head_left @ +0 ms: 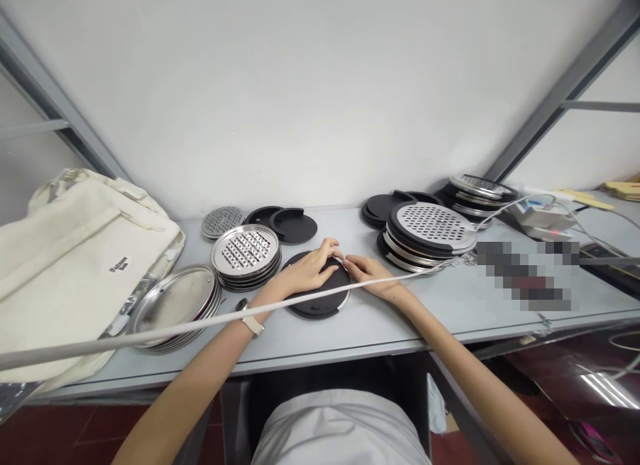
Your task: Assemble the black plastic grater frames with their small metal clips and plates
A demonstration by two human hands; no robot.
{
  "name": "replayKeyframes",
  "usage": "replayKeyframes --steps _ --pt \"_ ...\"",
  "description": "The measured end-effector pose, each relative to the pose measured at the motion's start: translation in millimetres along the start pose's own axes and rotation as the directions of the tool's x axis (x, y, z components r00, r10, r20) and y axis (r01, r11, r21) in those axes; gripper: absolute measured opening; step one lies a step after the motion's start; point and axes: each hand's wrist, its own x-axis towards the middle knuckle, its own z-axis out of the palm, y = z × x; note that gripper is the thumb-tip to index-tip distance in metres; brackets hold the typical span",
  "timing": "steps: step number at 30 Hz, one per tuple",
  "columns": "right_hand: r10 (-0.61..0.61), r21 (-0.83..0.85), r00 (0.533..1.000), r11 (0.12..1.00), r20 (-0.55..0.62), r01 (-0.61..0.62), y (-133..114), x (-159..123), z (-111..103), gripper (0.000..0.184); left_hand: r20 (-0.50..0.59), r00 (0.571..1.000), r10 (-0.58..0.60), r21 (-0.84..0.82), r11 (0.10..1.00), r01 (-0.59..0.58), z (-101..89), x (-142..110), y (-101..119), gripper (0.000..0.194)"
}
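Observation:
A round black disc with a metal rim (320, 297) lies on the grey table in front of me. My left hand (307, 268) rests on its top, fingers curled down over it. My right hand (367, 270) presses its fingertips on the disc's right edge, close to the left fingertips. A white cable (200, 324) runs across my left wrist and both hands.
A stack of perforated metal discs (245, 252) and plain steel lids (173, 304) lie left. Black discs (293, 224) sit behind. A taller stack of grater discs (430, 233) stands right, another (480, 193) beyond. A cream bag (75, 258) fills the left end.

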Motion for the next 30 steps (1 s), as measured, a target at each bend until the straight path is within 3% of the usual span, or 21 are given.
replayKeyframes --steps 9,18,20,25,30 --pt "-0.042 -0.038 0.999 0.998 -0.014 0.041 -1.6 -0.7 1.8 0.042 0.038 0.999 0.000 0.004 1.000 0.000 1.4 0.5 -2.0 0.041" --pt "-0.026 -0.077 0.999 0.997 -0.046 0.022 1.2 0.7 2.2 0.038 -0.114 0.993 0.028 0.250 0.968 0.001 3.3 -2.1 1.0 0.026" --pt "-0.025 -0.089 0.998 0.996 -0.056 0.020 2.2 2.0 3.0 0.039 -0.146 0.989 -0.004 0.331 0.942 0.053 3.6 -2.0 2.0 0.019" --pt "-0.003 -0.106 0.999 0.994 -0.051 -0.002 2.2 5.3 3.1 0.041 -0.132 0.974 -0.181 0.433 0.874 0.221 4.4 -3.1 4.0 0.025" --pt "0.009 -0.104 1.000 0.994 -0.027 -0.012 -1.5 7.3 1.4 0.043 -0.066 0.981 -0.180 0.498 0.847 0.189 3.8 -2.4 3.7 0.030"
